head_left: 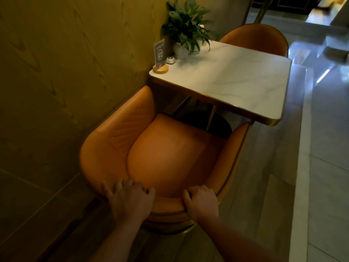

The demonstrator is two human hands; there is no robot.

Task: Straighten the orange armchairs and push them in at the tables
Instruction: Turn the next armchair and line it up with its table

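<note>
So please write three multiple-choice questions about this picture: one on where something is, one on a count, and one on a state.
1. Where is the potted plant?
A. on the floor
B. on the table's wall-side corner
C. on the chair seat

2. How many orange armchairs are visible?
A. one
B. two
C. four

3. What are the hands doing?
A. gripping the near armchair's backrest
B. resting on the table
C. lifting the plant

Answers:
1 B: it stands on the table next to the A12 sign.
2 B: near armchair and far armchair.
3 A: left hand and right hand both hold its top edge.
</note>
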